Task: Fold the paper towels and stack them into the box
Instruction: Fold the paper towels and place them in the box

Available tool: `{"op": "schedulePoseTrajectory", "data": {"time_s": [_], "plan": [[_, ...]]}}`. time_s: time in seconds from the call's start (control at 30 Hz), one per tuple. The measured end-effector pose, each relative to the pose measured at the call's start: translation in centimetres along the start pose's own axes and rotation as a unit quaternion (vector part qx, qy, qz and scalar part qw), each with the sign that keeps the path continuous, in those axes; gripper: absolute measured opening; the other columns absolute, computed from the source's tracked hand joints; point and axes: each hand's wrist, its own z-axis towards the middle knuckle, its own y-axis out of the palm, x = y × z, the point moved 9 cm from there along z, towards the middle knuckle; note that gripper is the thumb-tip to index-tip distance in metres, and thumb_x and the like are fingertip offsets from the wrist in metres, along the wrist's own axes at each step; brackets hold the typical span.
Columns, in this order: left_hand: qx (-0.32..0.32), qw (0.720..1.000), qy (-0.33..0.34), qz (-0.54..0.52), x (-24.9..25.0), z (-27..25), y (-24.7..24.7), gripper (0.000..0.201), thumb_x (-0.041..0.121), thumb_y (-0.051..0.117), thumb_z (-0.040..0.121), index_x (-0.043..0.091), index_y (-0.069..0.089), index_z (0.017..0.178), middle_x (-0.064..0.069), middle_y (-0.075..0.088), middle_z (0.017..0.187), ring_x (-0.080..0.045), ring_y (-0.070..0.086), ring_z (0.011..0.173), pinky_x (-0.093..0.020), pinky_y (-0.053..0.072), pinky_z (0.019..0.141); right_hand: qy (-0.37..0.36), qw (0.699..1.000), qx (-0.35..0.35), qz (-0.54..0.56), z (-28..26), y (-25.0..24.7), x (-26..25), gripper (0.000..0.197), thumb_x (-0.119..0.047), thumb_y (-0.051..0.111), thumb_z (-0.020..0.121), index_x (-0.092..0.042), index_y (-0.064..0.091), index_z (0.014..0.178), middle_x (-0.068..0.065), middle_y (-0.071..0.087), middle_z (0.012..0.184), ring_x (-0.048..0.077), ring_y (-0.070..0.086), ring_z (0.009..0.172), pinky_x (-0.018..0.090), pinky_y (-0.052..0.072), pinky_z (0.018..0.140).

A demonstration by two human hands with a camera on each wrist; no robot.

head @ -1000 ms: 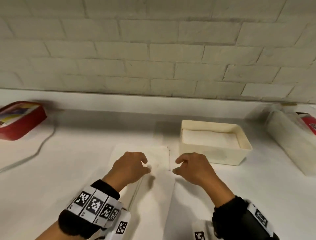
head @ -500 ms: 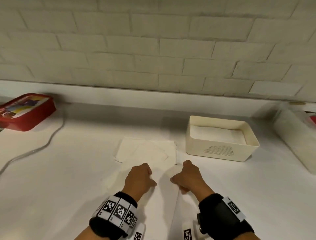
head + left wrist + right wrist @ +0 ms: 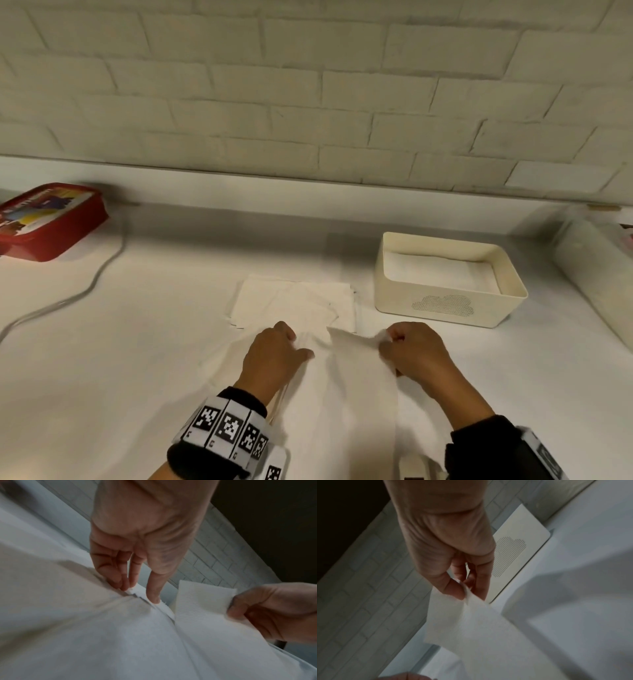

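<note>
A white paper towel lies lengthwise on the white table and runs toward me. My left hand pinches its far left edge, fingers and thumb curled. My right hand pinches the far right corner between thumb and fingers, lifted slightly off the table. Just beyond the hands lies a loose stack of flat paper towels. The cream box, with a dotted cloud on its front, stands to the right of the stack and holds folded towels.
A red lidded container sits at the far left, with a grey cable curving across the table beside it. A plastic-wrapped pack lies at the right edge. A white brick wall closes the back.
Both hands have drawn the towel's far edge toward me, away from the stack, and have spread a little apart. The head view has tilted, so the box sits further right.
</note>
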Motion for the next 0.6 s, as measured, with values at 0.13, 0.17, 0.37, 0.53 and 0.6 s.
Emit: {"op": "schedulePoseTrajectory", "data": {"time_s": [0.13,0.17,0.37,0.53,0.6], "plan": [[-0.036,0.999,0.003,0.029,0.9,0.2,1.1,0.046,0.035,0.076,0.073,0.013,0.052,0.106,-0.003,0.062,0.104,-0.019,0.060,0.097,-0.028,0.047,0.079,0.027,0.998,0.010,0.059,0.3,-1.0,1.4,0.019,0.001,0.053,0.077,-0.011,0.063,0.066,0.002,0.060,0.064,0.016,0.057,0.055,0.029,0.054,0.058],[-0.045,0.999,0.003,0.029,1.1,0.2,1.3,0.042,0.032,0.077,0.072,0.015,0.052,0.101,-0.003,0.063,0.103,-0.019,0.060,0.096,-0.029,0.048,0.079,0.033,0.997,0.009,0.064,0.3,-1.1,1.8,0.020,0.002,0.052,0.076,-0.012,0.063,0.066,0.002,0.060,0.065,0.017,0.057,0.056,0.029,0.054,0.057],[-0.049,0.998,0.023,0.011,1.9,0.1,0.6,0.030,0.029,0.071,0.079,0.024,0.045,0.067,0.010,0.052,0.073,-0.007,0.050,0.069,-0.016,0.037,0.057,0.045,0.997,0.000,0.061,0.1,-1.7,2.6,0.020,0.005,0.050,0.071,-0.011,0.057,0.063,0.006,0.053,0.062,0.021,0.046,0.054,0.028,0.040,0.052],[-0.058,0.990,0.063,-0.112,3.7,-0.5,-1.2,0.027,0.026,0.069,0.082,0.020,0.046,0.068,0.009,0.048,0.067,-0.005,0.043,0.058,-0.014,0.029,0.050,0.046,0.994,-0.027,0.092,-0.2,-1.6,2.0,0.018,0.008,0.049,0.071,-0.006,0.052,0.060,0.009,0.048,0.061,0.022,0.043,0.057,0.030,0.041,0.058],[-0.070,0.974,0.066,-0.203,4.4,-0.8,-1.6,0.023,0.020,0.068,0.083,0.019,0.048,0.071,0.008,0.046,0.063,-0.007,0.040,0.054,-0.018,0.029,0.050,0.037,0.992,-0.052,0.113,-0.5,-1.3,1.4,0.016,0.007,0.054,0.070,-0.006,0.057,0.062,0.009,0.050,0.063,0.022,0.045,0.060,0.030,0.042,0.060]]}}
